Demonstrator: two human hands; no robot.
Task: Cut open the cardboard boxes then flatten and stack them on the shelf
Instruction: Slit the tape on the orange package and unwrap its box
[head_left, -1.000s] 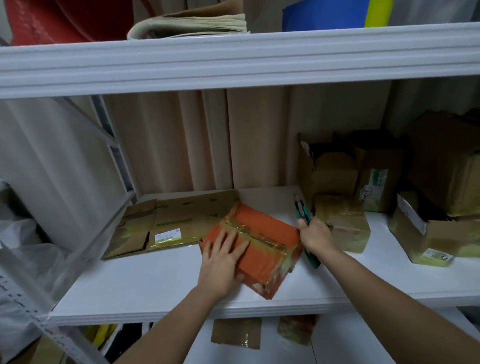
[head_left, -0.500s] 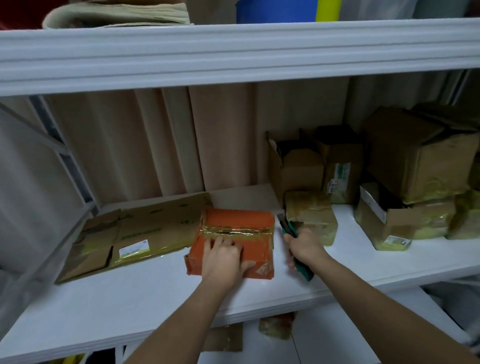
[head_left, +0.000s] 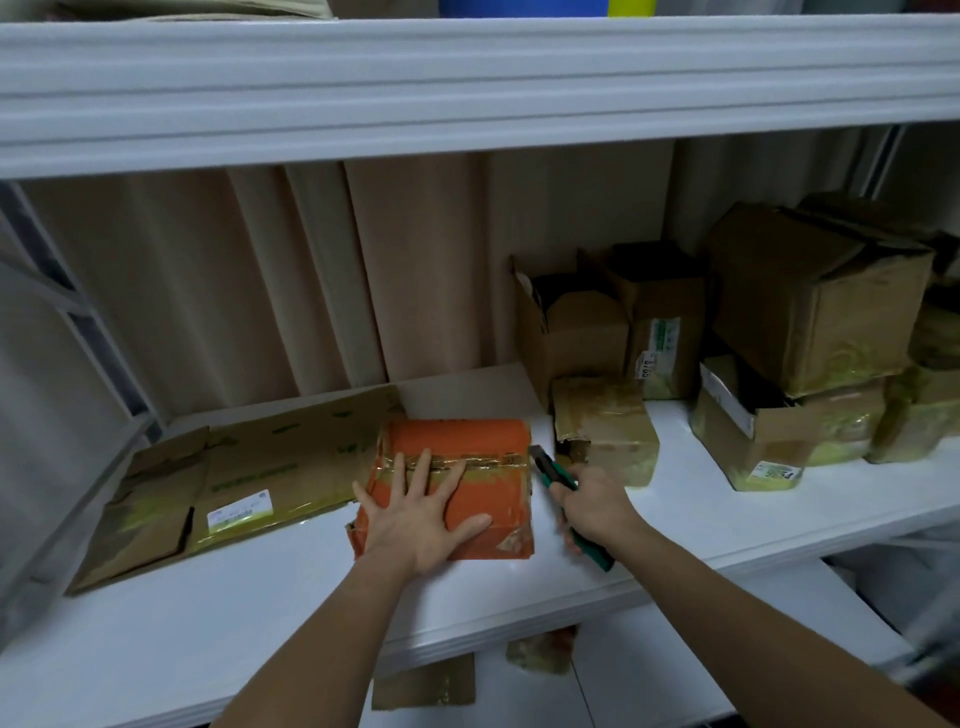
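Note:
An orange cardboard box (head_left: 467, 441) with a strip of shiny tape across its top lies on the white shelf (head_left: 260, 597). My left hand (head_left: 421, 514) presses flat on its top, fingers spread. My right hand (head_left: 592, 506) grips a green utility knife (head_left: 553, 473), whose blade end sits by the box's right edge at the tape line. A flattened brown box (head_left: 234, 483) lies on the shelf to the left, touching the orange box's left side.
Several brown taped boxes (head_left: 810, 332) stand and stack along the shelf's right half, the nearest one (head_left: 605, 426) just behind my right hand. A thick white shelf board (head_left: 467, 88) runs overhead. Cardboard scraps (head_left: 426, 686) lie on the lower level.
The orange box has been turned square to the shelf edge. My left hand has spread flat on its top. My right hand has brought the knife tip to the box's right edge.

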